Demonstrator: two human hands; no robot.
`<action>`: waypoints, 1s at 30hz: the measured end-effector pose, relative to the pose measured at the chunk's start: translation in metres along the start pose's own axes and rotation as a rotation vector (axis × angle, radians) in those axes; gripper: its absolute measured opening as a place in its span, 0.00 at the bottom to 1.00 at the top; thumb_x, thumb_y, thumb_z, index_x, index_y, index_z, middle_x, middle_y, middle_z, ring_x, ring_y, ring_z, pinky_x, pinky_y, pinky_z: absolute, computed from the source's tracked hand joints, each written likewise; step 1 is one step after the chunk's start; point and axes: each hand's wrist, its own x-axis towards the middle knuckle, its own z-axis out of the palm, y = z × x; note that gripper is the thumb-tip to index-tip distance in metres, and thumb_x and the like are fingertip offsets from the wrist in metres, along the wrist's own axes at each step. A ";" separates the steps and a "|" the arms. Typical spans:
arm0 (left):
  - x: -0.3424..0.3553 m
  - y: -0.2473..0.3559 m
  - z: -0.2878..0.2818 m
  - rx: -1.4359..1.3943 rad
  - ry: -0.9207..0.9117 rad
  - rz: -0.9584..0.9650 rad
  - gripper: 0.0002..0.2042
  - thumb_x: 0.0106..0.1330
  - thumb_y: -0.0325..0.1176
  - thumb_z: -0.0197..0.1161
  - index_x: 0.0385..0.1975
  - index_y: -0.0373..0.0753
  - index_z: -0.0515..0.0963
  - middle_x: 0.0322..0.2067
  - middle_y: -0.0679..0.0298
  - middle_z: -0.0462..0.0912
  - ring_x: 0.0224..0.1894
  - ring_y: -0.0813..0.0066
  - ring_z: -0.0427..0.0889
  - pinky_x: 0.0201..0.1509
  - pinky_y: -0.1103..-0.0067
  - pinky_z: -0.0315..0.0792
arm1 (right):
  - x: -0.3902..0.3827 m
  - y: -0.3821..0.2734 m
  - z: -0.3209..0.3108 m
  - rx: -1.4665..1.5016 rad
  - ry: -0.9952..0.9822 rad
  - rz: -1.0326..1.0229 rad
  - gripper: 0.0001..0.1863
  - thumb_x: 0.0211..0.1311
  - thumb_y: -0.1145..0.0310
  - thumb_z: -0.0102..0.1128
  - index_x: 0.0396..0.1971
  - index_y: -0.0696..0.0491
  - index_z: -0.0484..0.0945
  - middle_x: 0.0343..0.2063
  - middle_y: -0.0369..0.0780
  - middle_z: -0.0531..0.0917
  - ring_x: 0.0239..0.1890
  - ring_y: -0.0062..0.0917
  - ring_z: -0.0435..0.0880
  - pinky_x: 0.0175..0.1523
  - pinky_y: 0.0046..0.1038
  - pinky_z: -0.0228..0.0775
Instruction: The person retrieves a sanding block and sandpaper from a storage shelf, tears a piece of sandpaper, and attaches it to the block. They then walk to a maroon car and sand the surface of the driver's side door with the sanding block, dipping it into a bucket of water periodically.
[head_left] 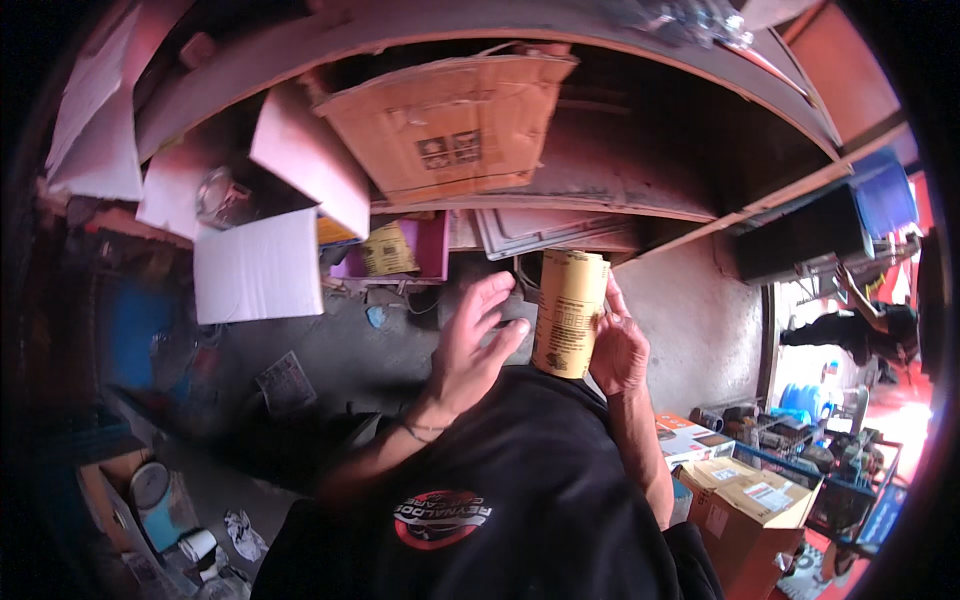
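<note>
A yellow roll with dark print (570,325), which looks like rolled sandpaper, stands upright in front of my chest. My right hand (622,348) grips it along its right side, with some fingers hidden behind it. Just left of the roll, my left hand (478,338) is raised with its fingers apart, holding nothing. Beyond my hands, a purple bin (432,248) on the shelving holds a similar yellow printed piece (388,250).
A brown cardboard box (450,120) and an opened white box (258,265) sit on the wooden shelves ahead. Cartons (745,490) stand at lower right, near a cluttered rack (800,450). Another person (880,325) is at far right. Crumpled paper (243,533) lies lower left.
</note>
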 end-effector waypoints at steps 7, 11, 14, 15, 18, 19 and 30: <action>0.025 -0.037 0.024 -0.204 -0.087 -0.369 0.30 0.77 0.40 0.69 0.71 0.34 0.65 0.63 0.58 0.77 0.65 0.71 0.76 0.70 0.70 0.72 | 0.032 -0.028 0.021 -0.410 0.098 0.124 0.39 0.72 0.74 0.59 0.81 0.54 0.59 0.74 0.42 0.72 0.73 0.30 0.73 0.77 0.34 0.64; 0.035 -0.059 -0.009 -0.144 0.052 -0.242 0.27 0.77 0.39 0.70 0.68 0.34 0.67 0.60 0.58 0.79 0.61 0.72 0.79 0.65 0.73 0.75 | 0.071 -0.005 0.015 -0.972 0.045 0.167 0.41 0.72 0.75 0.64 0.82 0.52 0.58 0.66 0.39 0.75 0.50 0.22 0.84 0.51 0.23 0.78; 0.049 -0.095 -0.034 -0.094 0.237 -0.075 0.26 0.76 0.41 0.69 0.64 0.33 0.70 0.57 0.57 0.79 0.57 0.71 0.80 0.60 0.71 0.76 | 0.088 0.051 -0.002 -1.138 -0.047 -0.008 0.36 0.70 0.71 0.67 0.75 0.53 0.64 0.59 0.43 0.78 0.48 0.29 0.85 0.53 0.31 0.79; 0.058 -0.087 -0.044 -0.047 0.148 -0.090 0.28 0.76 0.41 0.68 0.67 0.32 0.68 0.60 0.57 0.76 0.59 0.70 0.78 0.61 0.71 0.75 | 0.099 0.073 -0.016 -1.226 -0.184 -0.185 0.32 0.69 0.69 0.68 0.72 0.53 0.68 0.55 0.44 0.79 0.49 0.32 0.85 0.55 0.34 0.79; 0.066 -0.100 -0.093 -0.008 0.123 -0.142 0.29 0.78 0.41 0.65 0.73 0.36 0.65 0.62 0.57 0.76 0.62 0.69 0.76 0.65 0.74 0.72 | 0.124 0.099 -0.017 -1.496 -0.392 -0.095 0.27 0.65 0.63 0.71 0.62 0.56 0.78 0.48 0.49 0.84 0.51 0.44 0.86 0.59 0.42 0.79; 0.072 -0.086 -0.107 0.051 0.062 -0.110 0.29 0.78 0.38 0.65 0.73 0.35 0.66 0.63 0.56 0.75 0.64 0.68 0.75 0.68 0.74 0.70 | 0.123 0.092 0.012 -1.429 -0.362 -0.099 0.28 0.66 0.60 0.70 0.62 0.56 0.78 0.49 0.52 0.85 0.52 0.46 0.86 0.59 0.42 0.79; 0.150 -0.049 -0.190 0.941 -0.338 0.241 0.34 0.64 0.23 0.66 0.74 0.40 0.70 0.67 0.46 0.78 0.69 0.46 0.75 0.75 0.62 0.66 | 0.242 0.164 -0.019 -1.561 0.525 -0.093 0.23 0.68 0.56 0.61 0.56 0.55 0.83 0.41 0.52 0.90 0.45 0.48 0.91 0.53 0.47 0.82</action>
